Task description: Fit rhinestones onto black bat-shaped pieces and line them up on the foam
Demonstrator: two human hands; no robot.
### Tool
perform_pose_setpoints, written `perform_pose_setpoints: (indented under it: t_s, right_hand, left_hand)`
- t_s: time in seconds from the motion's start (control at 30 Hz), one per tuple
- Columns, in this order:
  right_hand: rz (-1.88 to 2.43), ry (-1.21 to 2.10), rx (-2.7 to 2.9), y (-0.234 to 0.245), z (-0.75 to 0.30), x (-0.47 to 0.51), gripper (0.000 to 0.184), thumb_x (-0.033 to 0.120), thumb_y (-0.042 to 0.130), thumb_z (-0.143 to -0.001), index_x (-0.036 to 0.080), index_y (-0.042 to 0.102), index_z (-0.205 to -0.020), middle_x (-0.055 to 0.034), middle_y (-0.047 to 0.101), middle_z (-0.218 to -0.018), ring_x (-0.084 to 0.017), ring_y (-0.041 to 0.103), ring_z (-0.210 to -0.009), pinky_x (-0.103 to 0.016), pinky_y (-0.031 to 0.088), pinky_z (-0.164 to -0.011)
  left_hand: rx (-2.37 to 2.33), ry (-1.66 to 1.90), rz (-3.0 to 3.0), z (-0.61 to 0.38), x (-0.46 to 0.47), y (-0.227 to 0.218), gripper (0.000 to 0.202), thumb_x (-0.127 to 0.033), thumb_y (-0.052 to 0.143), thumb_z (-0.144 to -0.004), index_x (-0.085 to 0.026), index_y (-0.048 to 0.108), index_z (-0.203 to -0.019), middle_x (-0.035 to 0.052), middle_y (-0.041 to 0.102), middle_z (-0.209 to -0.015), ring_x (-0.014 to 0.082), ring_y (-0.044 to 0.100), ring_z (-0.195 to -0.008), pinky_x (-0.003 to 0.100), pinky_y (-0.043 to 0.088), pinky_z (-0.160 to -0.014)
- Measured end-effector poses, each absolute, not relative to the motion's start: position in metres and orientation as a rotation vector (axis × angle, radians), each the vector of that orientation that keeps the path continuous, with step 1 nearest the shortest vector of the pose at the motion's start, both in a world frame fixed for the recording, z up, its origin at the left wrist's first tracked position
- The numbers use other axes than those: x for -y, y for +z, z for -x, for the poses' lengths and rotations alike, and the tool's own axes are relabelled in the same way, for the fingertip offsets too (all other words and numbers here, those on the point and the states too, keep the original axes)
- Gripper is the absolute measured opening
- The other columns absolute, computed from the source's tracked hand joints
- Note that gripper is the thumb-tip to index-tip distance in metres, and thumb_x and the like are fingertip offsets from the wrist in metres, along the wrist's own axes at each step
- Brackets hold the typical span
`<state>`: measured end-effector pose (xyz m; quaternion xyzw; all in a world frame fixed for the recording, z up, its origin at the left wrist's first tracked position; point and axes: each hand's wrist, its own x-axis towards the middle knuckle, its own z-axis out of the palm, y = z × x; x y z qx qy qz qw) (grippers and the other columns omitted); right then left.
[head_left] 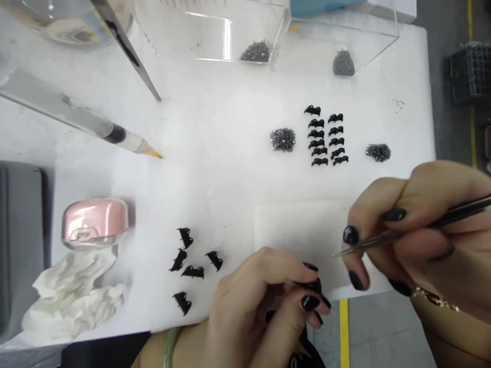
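My left hand (264, 301) is near the front edge of the white table, thumb and fingers pinched on a small black part (315, 286), mostly hidden by the fingertips. To its right, my right hand (418, 230) grips a pair of metal tweezers (378, 238), whose tip points left, above and apart from the left fingertips. Several loose black parts (193, 272) lie scattered left of my left hand. Farther back, more black parts (316, 134) stand in two columns. A pile of tiny shiny dark pieces (283, 140) lies left of those columns, and another pile (378, 152) lies right.
A syringe (126, 139) with an orange tip and a thin dark metal tool (132, 56) reach in from the left. Clear plastic boxes (226, 38) stand at the back. A pink case (95, 220) and crumpled tissue (76, 296) lie at left.
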<state>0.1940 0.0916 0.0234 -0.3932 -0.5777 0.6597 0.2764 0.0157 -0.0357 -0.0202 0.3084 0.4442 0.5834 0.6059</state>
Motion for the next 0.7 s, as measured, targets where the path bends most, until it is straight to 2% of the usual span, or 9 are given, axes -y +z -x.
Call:
perform_pose_setpoints:
  t_s: [0.07, 0.17, 0.3, 0.4, 0.5, 0.6, 0.7]
  right_hand:
    - [0.918, 1.880, 1.513, 0.012, -0.197, -0.086, 0.006, 0.024, 0.068, -0.103, 0.029, 0.066, -0.105, 0.0016, 0.076, -0.096, -0.007, 0.064, -0.046, -0.019, 0.053, -0.038]
    - [0.802, 1.909, 1.449, -0.003, -0.191, -0.084, 0.007, 0.027, 0.066, -0.105, 0.025, 0.063, -0.099, 0.0011, 0.073, -0.091, -0.005, 0.054, -0.046, -0.022, 0.054, -0.045]
    - [0.724, 1.910, 1.447, -0.008, -0.184, -0.085, 0.014, 0.031, 0.067, -0.105, 0.023, 0.061, -0.096, 0.0007, 0.069, -0.083, -0.013, 0.072, -0.074, -0.025, 0.063, -0.063]
    - [0.721, 1.947, 1.500, -0.006, -0.189, -0.085, 0.010, 0.017, 0.063, -0.105, 0.023, 0.059, -0.100, 0.0009, 0.072, -0.088, -0.016, 0.078, -0.094, -0.022, 0.066, -0.072]
    - [0.680, 2.049, 1.557, -0.005, -0.194, -0.084, 0.018, 0.006, 0.054, -0.106, 0.024, 0.054, -0.105, 0.0030, 0.071, -0.090, -0.014, 0.079, -0.091, -0.024, 0.069, -0.075]
    - [0.644, 2.070, 1.603, -0.005, -0.194, -0.086, 0.015, 0.010, 0.052, -0.108, 0.024, 0.050, -0.104, 0.0047, 0.069, -0.086, -0.008, 0.075, -0.078, -0.017, 0.066, -0.071]
    - [0.570, 2.011, 1.654, -0.005, -0.192, -0.089, 0.015, 0.013, 0.048, -0.110, 0.023, 0.053, -0.099, 0.0028, 0.067, -0.083, -0.008, 0.071, -0.074, -0.014, 0.062, -0.069]
  left_hand:
    - [-1.038, 1.344, -0.722, -0.015, 0.036, -0.020, 0.037, 0.002, 0.062, -0.099, -0.024, 0.068, -0.125, 0.0017, 0.072, -0.097, 0.0096, 0.076, -0.076, 0.011, 0.065, -0.070]
    - [-1.083, 1.280, -0.728, -0.014, 0.037, -0.015, 0.043, 0.004, 0.060, -0.100, -0.026, 0.068, -0.129, 0.0004, 0.074, -0.095, 0.0096, 0.077, -0.074, 0.013, 0.066, -0.070]
    - [-1.317, 1.236, -0.628, -0.021, 0.037, 0.001, 0.041, 0.003, 0.060, -0.102, -0.031, 0.069, -0.124, -0.0042, 0.074, -0.085, 0.0079, 0.075, -0.065, 0.011, 0.065, -0.065]
    - [-1.478, 1.210, -0.579, -0.029, 0.035, 0.012, 0.041, 0.004, 0.062, -0.100, -0.033, 0.070, -0.118, -0.0057, 0.073, -0.086, 0.0087, 0.075, -0.063, 0.013, 0.066, -0.062]
    - [-1.554, 1.210, -0.581, -0.035, 0.032, 0.016, 0.045, 0.006, 0.062, -0.097, -0.033, 0.068, -0.115, -0.0051, 0.073, -0.091, 0.0115, 0.076, -0.065, 0.017, 0.067, -0.057]
    - [-1.602, 1.214, -0.579, -0.038, 0.029, 0.017, 0.048, 0.010, 0.063, -0.094, -0.033, 0.068, -0.114, -0.0064, 0.075, -0.091, 0.0096, 0.076, -0.063, 0.013, 0.067, -0.057]
    - [-1.640, 1.224, -0.545, -0.040, 0.027, 0.019, 0.047, 0.011, 0.065, -0.093, -0.032, 0.069, -0.111, -0.0092, 0.076, -0.085, 0.0060, 0.074, -0.060, 0.008, 0.065, -0.059]
